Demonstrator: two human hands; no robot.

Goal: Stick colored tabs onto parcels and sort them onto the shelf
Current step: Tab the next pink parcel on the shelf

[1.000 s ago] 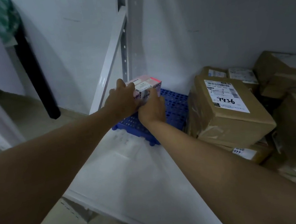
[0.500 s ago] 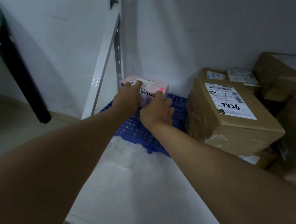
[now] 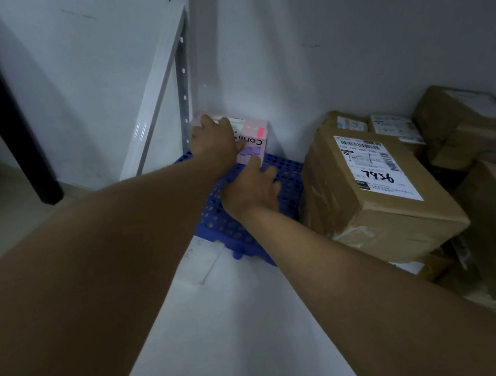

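Fingers of left hand (image 3: 215, 141) grip pink box (image 3: 252, 139); right hand (image 3: 251, 189) fingers extended, touching it.

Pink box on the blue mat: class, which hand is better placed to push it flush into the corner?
Probably the left hand: it lies over the pink box. The right hand only touches its lower edge.

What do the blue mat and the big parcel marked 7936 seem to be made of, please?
The blue mat looks like moulded plastic: uniform colour, a regular grid of round holes, small feet along its near edge. The big parcel looks like brown corrugated cardboard with a matte finish, wrapped in glossy clear tape that wrinkles at its front corner; its white label appears to be paper.
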